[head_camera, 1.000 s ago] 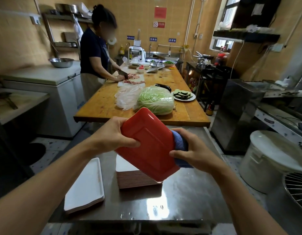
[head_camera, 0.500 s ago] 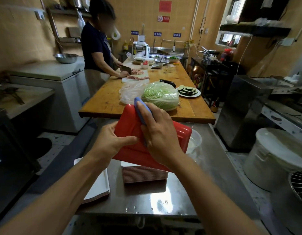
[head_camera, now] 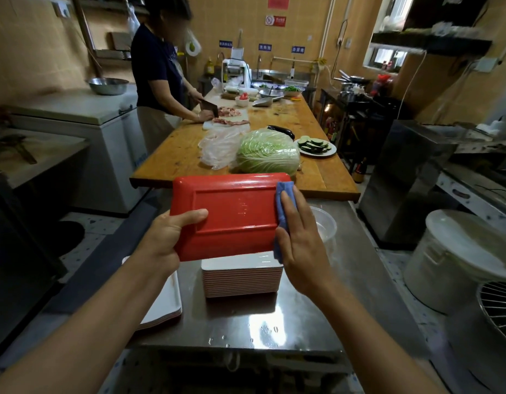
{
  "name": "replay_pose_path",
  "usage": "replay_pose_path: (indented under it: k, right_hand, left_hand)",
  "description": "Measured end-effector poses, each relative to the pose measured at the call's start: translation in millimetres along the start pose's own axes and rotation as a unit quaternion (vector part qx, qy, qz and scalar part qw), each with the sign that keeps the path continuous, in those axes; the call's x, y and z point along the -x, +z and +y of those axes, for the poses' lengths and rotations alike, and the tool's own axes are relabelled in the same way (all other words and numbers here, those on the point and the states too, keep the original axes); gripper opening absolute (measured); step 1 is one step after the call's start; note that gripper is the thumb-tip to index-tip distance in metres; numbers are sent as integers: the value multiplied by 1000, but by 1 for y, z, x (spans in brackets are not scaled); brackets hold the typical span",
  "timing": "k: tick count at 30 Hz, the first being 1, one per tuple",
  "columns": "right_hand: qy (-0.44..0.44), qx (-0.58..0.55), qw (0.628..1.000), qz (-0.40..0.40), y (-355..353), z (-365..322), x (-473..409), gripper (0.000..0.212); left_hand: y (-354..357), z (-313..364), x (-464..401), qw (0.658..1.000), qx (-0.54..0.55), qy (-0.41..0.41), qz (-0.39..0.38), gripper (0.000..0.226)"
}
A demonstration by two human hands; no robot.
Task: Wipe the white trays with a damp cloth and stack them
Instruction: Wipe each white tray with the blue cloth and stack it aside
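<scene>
Tray [head_camera: 234,211], red underside up, is held above the tray stack [head_camera: 241,278], long axis left-right; left hand [head_camera: 163,237] grips its left end; right hand [head_camera: 298,233] presses blue cloth [head_camera: 283,191] flat on its right end.

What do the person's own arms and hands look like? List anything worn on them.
Both forearms are bare up to the frame edge: no sleeves, gloves, watch, bracelets or rings show on the left hand or the right hand. Fingernails look short and unpainted.
</scene>
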State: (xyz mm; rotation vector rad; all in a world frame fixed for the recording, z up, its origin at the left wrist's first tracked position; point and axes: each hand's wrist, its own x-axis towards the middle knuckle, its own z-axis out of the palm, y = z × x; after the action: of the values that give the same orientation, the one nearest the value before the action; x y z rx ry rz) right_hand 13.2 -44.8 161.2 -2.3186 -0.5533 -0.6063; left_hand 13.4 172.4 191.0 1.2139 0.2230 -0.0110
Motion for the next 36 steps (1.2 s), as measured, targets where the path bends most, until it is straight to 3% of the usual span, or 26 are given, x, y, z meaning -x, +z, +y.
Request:
replay_pose_path:
  k: [5,10,17,21,29,36]
  right_hand:
    - [-2,54,998,41,11,-3,19,53]
    - [-64,94,992,56,43,-34,23,52]
    - [-131,89,987,31,75,-68,22,54]
    - [-179,124,976,3,64,-48,16,54]
    - [-56,69,996,28,44,-27,5,54]
    - [-149,13,988,-47,73,-79,21,45]
  left_hand:
    - [10,-4,4,996,29,-80,33,17]
    - [25,-9,11,990,77,-111,36,5]
    - [17,-9,13,977,138,-155,39,32]
    - [3,-8,16,978,141,-143,48,30]
    - [-28,-10,22,986,114,-78,88,20]
    - [-31,-19,23,992,79,-40,94,37]
